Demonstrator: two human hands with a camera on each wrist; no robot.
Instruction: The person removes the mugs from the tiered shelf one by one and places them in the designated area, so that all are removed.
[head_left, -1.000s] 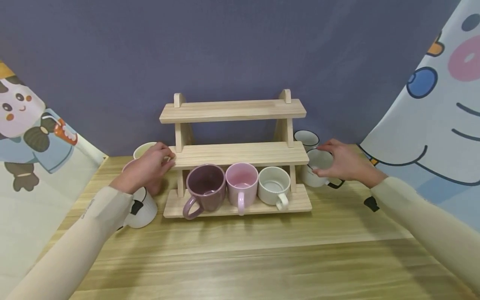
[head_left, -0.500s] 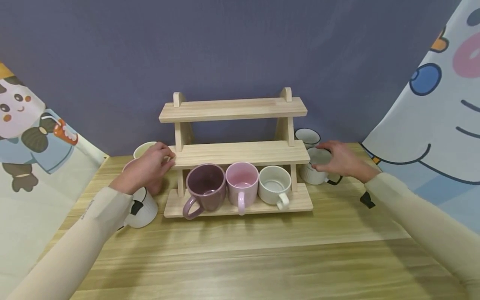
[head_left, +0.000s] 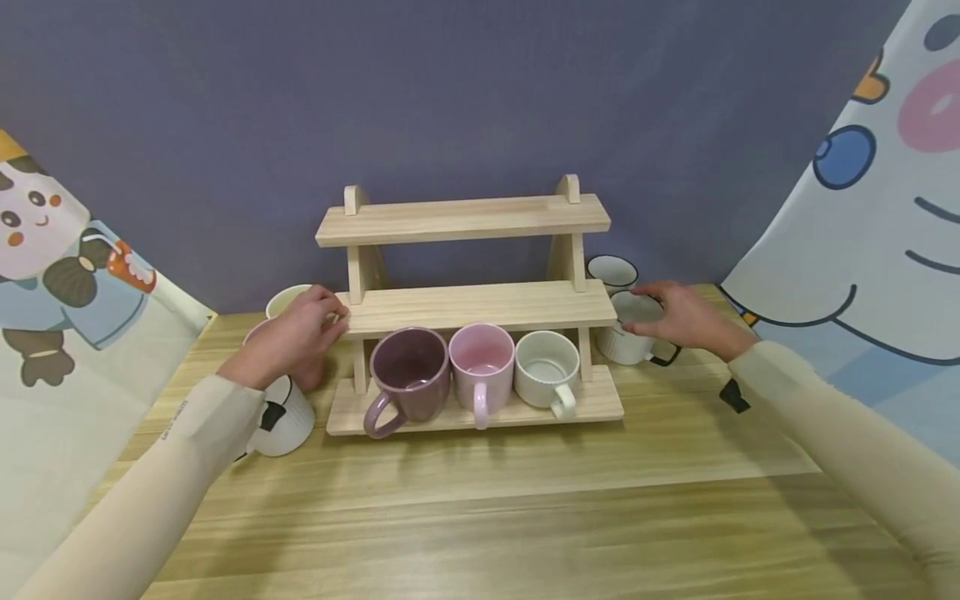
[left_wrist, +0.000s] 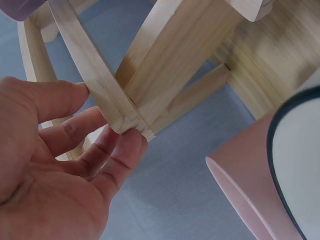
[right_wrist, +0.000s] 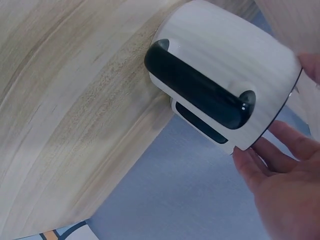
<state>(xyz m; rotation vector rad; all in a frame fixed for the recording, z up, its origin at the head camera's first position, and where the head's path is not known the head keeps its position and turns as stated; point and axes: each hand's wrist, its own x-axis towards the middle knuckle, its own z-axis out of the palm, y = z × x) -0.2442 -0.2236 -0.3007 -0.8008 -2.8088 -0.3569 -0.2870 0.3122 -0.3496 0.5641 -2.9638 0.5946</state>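
Pinching with fingers of the right hand [head_left: 684,321] a dark-handled white mug's [right_wrist: 225,45] rim near the table's [head_left: 480,508] back edge, and with the left hand [head_left: 291,333] the left end of a wooden rack's [head_left: 465,219] middle board [head_left: 480,307].

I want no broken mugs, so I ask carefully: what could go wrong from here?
The right hand pinches the white cylindrical mug with black handle only near its rim, so it might slip. Another white, black-rimmed mug stands close behind; they could knock. The left hand grips the stepped pale-wood shelf; a pull might jolt the glossy dark-purple mug on its bottom board.
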